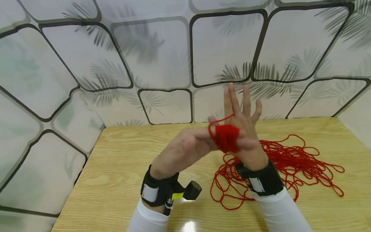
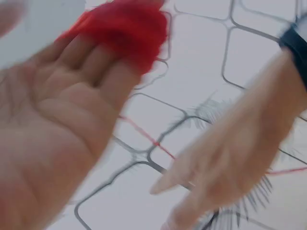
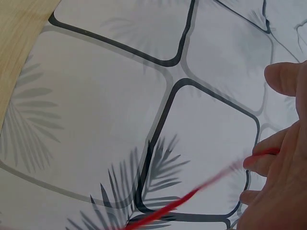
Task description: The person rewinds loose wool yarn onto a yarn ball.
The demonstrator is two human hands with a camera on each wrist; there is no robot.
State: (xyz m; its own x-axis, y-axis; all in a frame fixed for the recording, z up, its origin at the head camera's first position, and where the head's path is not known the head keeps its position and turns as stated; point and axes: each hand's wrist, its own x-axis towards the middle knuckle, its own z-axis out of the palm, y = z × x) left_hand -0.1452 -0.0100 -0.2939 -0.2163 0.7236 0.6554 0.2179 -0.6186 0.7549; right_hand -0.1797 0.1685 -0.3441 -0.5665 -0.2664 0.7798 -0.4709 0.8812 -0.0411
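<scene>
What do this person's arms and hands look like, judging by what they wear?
The left hand and right hand wear no gloves. White sleeves cover the forearms, with black wrist straps above them, each bearing a white patch. A dark, rounded block juts from the left one, with a yellow label beside it.

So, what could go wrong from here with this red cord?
The loose pile lies in overlapping loops, so it might snag or knot when drawn out. The wound bundle sits around outstretched fingers of the left grip, so turns could slide off. The right grip has straight fingers, so the strand there may slip.
</scene>
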